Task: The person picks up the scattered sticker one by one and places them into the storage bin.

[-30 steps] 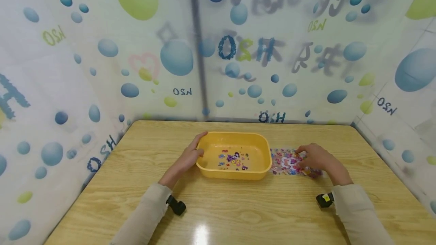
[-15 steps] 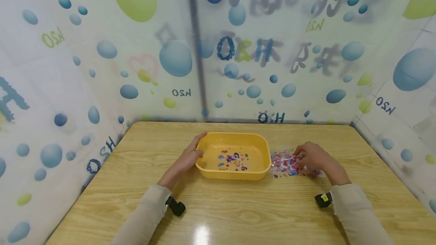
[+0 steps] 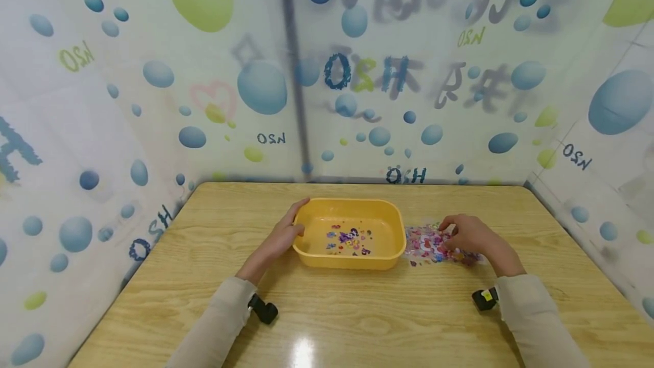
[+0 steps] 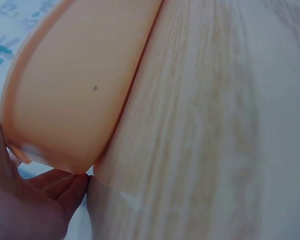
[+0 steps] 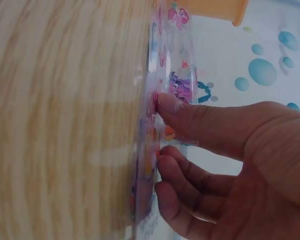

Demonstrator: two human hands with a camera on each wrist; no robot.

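A yellow plastic basin (image 3: pixel 352 263) stands on the table with small colourful stickers (image 3: pixel 349 237) on its floor. My left hand (image 3: pixel 280 238) grips the basin's left end, thumb over the rim and fingers against the outside. In the left wrist view, fingers (image 4: pixel 65 192) reach under the basin's edge. To the basin's right lie clear sticker sheets (image 3: pixel 426 243) with pink and purple cartoon figures. My right hand (image 3: pixel 472 237) pinches at the sheets. A clear sheet (image 5: pixel 185 55) stands partly raised in the right wrist view, the thumb (image 5: pixel 171 106) touching it.
The wooden table (image 3: pixel 352 317) carries the basin and sheets. Patterned curtains (image 3: pixel 352 124) with blue and green ovals hang behind it and at both sides. A black wrist camera (image 3: pixel 264 309) sits at the left cuff, another camera (image 3: pixel 484 299) at the right.
The sheets under my right hand have shifted; the white figure shown earlier looks different, and part of a sheet now extends slightly nearer the front. The left hand and basin stay put.
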